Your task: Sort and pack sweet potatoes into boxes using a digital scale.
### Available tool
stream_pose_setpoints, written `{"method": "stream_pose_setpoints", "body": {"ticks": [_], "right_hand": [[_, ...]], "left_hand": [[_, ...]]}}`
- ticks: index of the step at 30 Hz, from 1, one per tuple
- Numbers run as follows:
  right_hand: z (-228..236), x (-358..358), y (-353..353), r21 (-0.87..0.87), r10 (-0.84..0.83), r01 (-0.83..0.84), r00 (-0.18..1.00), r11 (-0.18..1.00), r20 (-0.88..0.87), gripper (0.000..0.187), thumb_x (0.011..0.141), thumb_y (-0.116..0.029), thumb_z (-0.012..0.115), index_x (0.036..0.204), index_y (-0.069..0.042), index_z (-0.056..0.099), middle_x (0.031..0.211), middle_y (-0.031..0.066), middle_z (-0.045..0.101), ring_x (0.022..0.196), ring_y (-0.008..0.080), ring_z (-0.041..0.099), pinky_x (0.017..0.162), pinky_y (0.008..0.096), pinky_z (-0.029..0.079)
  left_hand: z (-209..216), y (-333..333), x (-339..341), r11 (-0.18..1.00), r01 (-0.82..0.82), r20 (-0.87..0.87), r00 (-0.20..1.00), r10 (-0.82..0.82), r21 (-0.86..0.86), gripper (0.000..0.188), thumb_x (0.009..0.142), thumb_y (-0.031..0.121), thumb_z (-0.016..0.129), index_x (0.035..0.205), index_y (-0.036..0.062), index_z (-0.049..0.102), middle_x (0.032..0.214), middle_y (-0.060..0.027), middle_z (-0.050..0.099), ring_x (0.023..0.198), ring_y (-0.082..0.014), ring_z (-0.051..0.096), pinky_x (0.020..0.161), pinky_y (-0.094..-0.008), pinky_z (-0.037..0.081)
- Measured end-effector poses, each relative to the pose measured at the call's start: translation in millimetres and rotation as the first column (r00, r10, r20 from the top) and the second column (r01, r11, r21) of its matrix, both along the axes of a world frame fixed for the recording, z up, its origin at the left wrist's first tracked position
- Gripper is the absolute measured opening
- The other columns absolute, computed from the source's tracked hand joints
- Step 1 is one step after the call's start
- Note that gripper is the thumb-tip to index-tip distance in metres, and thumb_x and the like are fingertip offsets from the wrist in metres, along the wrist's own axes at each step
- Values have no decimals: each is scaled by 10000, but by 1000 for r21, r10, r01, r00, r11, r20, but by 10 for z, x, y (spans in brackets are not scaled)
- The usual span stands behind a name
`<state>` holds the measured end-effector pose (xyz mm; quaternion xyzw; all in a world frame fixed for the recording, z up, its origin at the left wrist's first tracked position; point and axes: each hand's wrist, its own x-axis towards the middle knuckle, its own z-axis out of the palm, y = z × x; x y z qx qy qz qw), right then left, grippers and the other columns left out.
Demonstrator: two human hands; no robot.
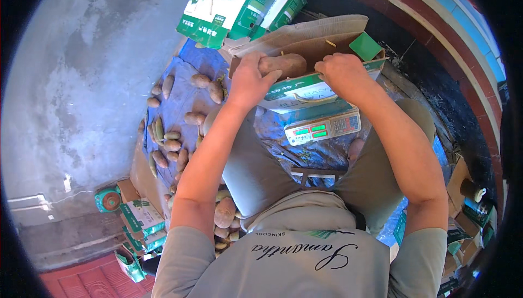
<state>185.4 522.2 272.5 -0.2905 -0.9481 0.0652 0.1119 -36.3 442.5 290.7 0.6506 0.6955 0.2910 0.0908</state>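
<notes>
My left hand (251,79) is closed round one end of a brown, oblong root vegetable (287,65) at the opening of a green-and-white cardboard box (308,94). The vegetable lies across the left part of the opening; whether it rests on anything is hidden. At the box's near rim, to the right, the fingers of my right hand (344,75) are bent over the edge and grip it. Behind the opening a brown flap (321,34) stands up. The box sits on a digital scale (322,127) with lit green displays, between my knees.
Several loose root vegetables (225,212), brown and some greenish, lie on a blue tarp (185,99) to my left. Printed cartons (229,4) stand beyond the box. More cartons (143,216) are stacked at the lower left, by the grey wall (81,80).
</notes>
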Motion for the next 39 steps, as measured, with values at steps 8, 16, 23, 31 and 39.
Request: {"method": "stream_pose_setpoints", "body": {"ticks": [8,16,23,31,39], "right_hand": [[-61,-26,44,10,-3,4,1000,1000,-28,124,761,-68,544,829,-82,647,791,112,649,797,280,638,679,398,507],[-64,-17,110,25,15,-14,998,1000,-65,81,775,-132,595,821,-79,636,774,124,636,783,299,631,670,411,502],[-19,-8,116,21,30,-29,999,999,-44,110,780,-139,605,860,-64,603,817,111,619,808,302,610,696,415,485],[53,-19,102,-11,42,-43,998,999,-47,88,799,-128,583,841,-53,563,805,134,587,802,335,579,682,422,452],[93,96,59,-35,-12,11,1000,999,-19,108,802,-99,586,896,-46,590,834,144,591,814,342,579,690,408,451]], "left_hand": [[-2,-95,14,994,0,226,974,-25,112,258,780,54,635,1024,-20,595,877,-147,648,767,-229,642,718,-324,511],[207,-889,-488,943,-266,290,935,202,201,210,808,21,603,1016,-6,604,937,-116,654,879,-193,629,811,-294,481],[-259,-1832,-946,891,-451,34,892,450,55,152,807,59,611,950,7,612,891,-165,636,808,-277,632,720,-336,491],[-1715,-2989,-741,680,-356,-232,934,270,-642,239,824,137,559,1047,59,592,1003,-173,629,885,-333,620,758,-419,499],[-4092,-4123,-76,692,-118,-463,820,-336,-712,347,860,225,469,1166,88,557,1216,-158,533,1149,-322,487,834,-562,432]]}}
